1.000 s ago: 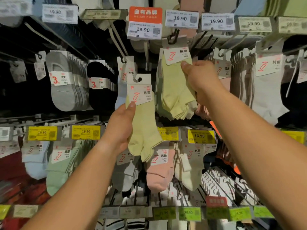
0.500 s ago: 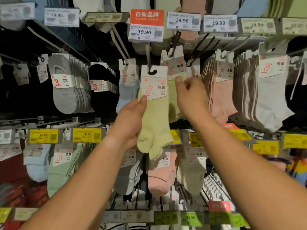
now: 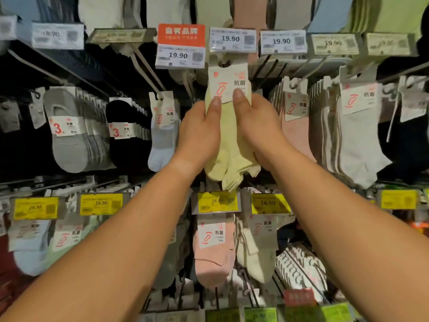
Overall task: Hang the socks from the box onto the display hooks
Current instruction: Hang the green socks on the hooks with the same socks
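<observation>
Hook itself hard to see: the card header of the pale yellow socks point(image 3: 228, 145) has its cut-out right under the 19.90 price tag point(image 3: 232, 39), and the hook there is lost in shadow, so can't tell whether the header is on it or just held against it. More yellow socks sit behind the front pair, toes fanned out at the bottom; count unclear, maybe 3–4 layers. Fingers of both hands are hidden behind the bunch, only thumbs show.

Left hand point(image 3: 199, 135) grips the yellow socks from the left side, thumb pressed flat on the lower edge of the white label point(image 3: 228, 86). Right hand point(image 3: 257, 131) grips them from the right, thumb on the same label, just beside the other thumb. So 2 hands, 2 thumbs on 1 label, bunch pinched between them at approx. centre of the rack.

Around it: orange sign point(image 3: 181, 34) w/ a 19.90 tag below, just left of the socks. Pink socks point(image 3: 298, 133) to the right, partly covered by the right wrist. White socks point(image 3: 358, 135) further right. Light blue sock point(image 3: 162, 135) left of the left hand, then black socks point(image 3: 124, 133) and grey socks point(image 3: 69, 135), each a deep stack, no. not countable. Lower row: 4 yellow 16.90 tags readable, a 5th at far right too blurred to read. Box not in view.
</observation>
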`<state>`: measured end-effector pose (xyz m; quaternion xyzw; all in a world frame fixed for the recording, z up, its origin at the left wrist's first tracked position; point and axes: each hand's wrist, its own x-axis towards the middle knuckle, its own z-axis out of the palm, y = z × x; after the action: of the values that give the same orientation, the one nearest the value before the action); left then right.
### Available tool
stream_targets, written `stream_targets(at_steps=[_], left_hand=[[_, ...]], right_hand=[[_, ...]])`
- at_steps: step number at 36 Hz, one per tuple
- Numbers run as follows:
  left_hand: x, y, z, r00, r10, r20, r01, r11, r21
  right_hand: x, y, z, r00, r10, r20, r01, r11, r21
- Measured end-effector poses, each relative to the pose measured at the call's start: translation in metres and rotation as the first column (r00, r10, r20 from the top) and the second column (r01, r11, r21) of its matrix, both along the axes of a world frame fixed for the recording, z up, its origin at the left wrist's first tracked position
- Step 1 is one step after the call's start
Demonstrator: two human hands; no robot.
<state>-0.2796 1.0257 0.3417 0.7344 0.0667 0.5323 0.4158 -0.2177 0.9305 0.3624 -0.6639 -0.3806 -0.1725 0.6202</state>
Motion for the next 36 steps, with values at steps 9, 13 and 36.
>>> stream_targets(at_steps=[9, 13, 36], left_hand=[[0.018, 0.007, 0.02, 1.0, -0.012, -0.006, 0.011, 0.998, -0.062], [0.035, 0.022, 0.022, 0.99, 0.034, -0.138, -0.049, 0.993, -0.108], [0.004, 0.037, -0.036, 0.773, 0.465, -0.432, -0.306, 0.869, 0.39]], right_hand=[[0.02, 0.004, 0.023, 0.998, 0.023, -0.054, -0.026, 0.997, -0.069], [0.033, 0.018, 0.027, 0.987, -0.014, -0.161, -0.013, 0.987, -0.161], [0.034, 0.011, -0.062, 0.928, -0.358, 0.099, 0.353, 0.769, -0.533]])
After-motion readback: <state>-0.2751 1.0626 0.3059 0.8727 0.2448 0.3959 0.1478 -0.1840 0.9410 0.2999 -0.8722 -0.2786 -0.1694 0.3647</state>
